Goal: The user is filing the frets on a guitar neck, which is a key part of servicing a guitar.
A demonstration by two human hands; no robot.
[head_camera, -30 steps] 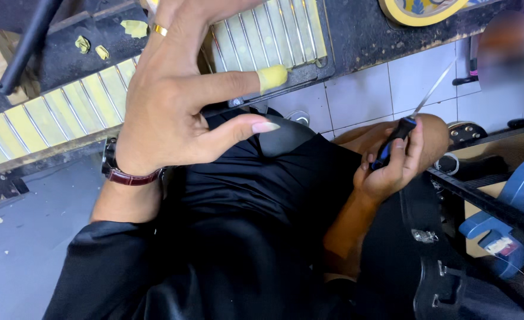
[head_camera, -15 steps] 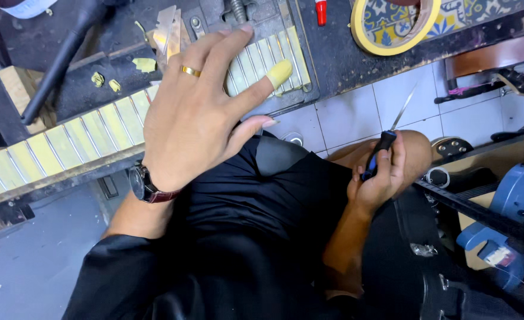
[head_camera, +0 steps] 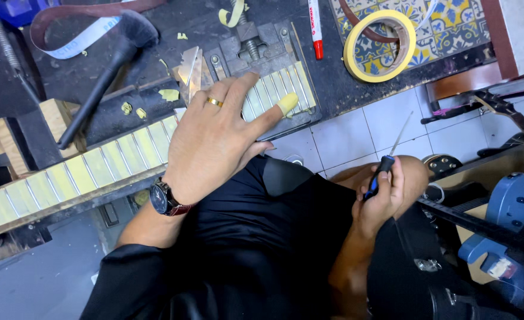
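Fretted neck (head_camera: pixel 84 172) partly under left hand (head_camera: pixel 214 142), cut off at left edge

Dark workbench (head_camera: pixel 333 83); tape roll (head_camera: pixel 380 44); marker (head_camera: pixel 315 26)

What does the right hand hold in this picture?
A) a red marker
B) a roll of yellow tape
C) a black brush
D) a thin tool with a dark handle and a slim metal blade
D: the right hand grips a thin tool by its dark handle, blade pointing up, while the tape roll, red marker and brush lie on the bench.
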